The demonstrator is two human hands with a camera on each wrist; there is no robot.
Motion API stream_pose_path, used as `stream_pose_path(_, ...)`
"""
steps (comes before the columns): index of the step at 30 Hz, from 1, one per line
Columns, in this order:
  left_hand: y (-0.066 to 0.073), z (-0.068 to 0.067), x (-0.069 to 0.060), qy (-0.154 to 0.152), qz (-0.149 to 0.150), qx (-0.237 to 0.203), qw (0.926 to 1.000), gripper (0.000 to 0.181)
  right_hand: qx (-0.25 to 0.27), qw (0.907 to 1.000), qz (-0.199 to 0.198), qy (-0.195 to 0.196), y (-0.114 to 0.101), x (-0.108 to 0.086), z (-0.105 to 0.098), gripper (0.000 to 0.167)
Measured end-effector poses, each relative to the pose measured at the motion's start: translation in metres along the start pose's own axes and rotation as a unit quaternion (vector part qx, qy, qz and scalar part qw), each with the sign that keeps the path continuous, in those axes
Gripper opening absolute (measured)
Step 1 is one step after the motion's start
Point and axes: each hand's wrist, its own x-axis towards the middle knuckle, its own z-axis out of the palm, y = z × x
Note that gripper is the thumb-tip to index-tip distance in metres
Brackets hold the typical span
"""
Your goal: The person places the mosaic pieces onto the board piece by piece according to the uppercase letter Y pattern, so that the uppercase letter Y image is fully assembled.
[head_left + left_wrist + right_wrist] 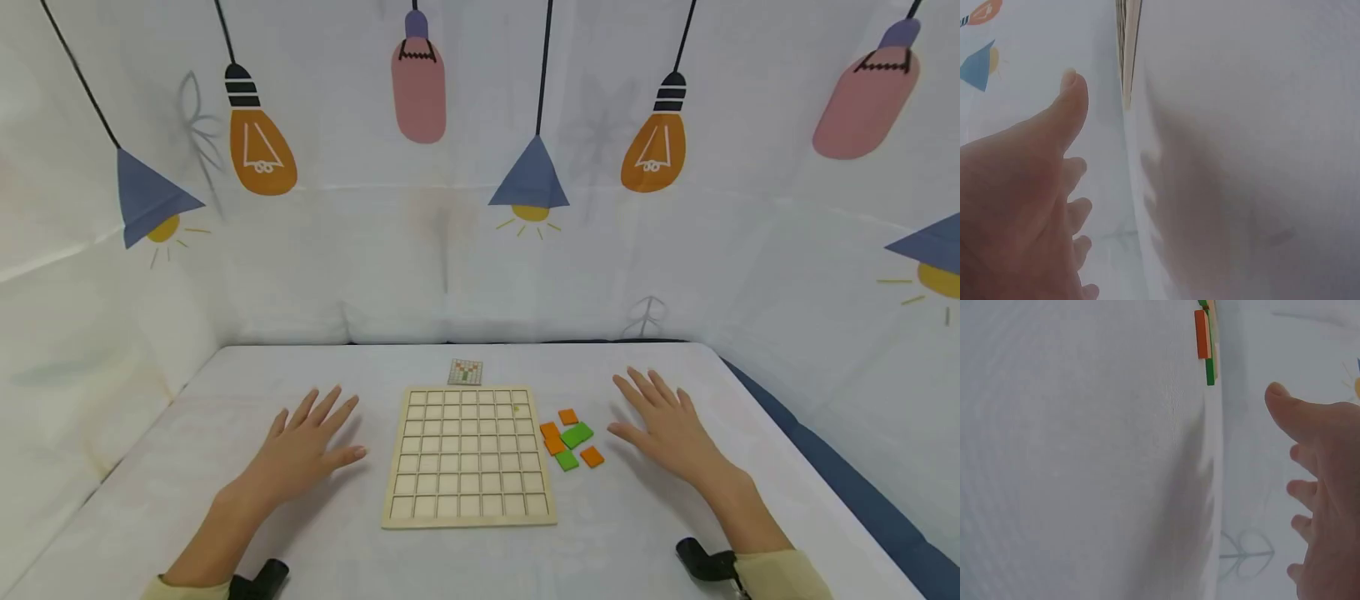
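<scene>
A pale wooden grid board lies at the middle of the white table, its square cells bare. Just right of it, several orange tiles and green tiles lie in a loose cluster, some touching each other. My left hand hovers left of the board with fingers spread, holding nothing; in the left wrist view its shadow falls on the cloth. To the right of the tiles, my right hand is held above the table, fingers spread and nothing in them. A small patterned card lies behind the board.
White cloth covers the table. Behind it hangs a white curtain printed with lamps and bulbs. A dark blue surface shows beyond the table's right edge. Black wrist mounts sit near both sleeves.
</scene>
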Motion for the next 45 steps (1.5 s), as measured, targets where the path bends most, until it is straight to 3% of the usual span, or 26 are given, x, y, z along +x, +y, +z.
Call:
stream_pose_path(10,0.013,0.0,-0.003,-0.008,0.017,-0.006,0.9998,0.085,0.024,0.9995,-0.018,-0.014,-0.011,0.004,0.0,0.075)
stream_pose_path(27,0.038,0.012,-0.005,-0.035,0.057,-0.02,0.9976,0.085,0.046,0.997,-0.042,-0.046,-0.029,0.004,0.005,0.068)
stream_pose_path(40,0.041,0.01,-0.008,-0.111,0.044,-0.05,0.9916,0.09,0.067,0.9941,-0.034,-0.078,-0.043,0.004,0.01,0.047)
stream_pose_path(45,0.041,0.011,-0.007,-0.124,0.05,-0.057,0.9894,0.094,0.08,0.9914,-0.035,-0.097,-0.046,0.005,0.012,0.043)
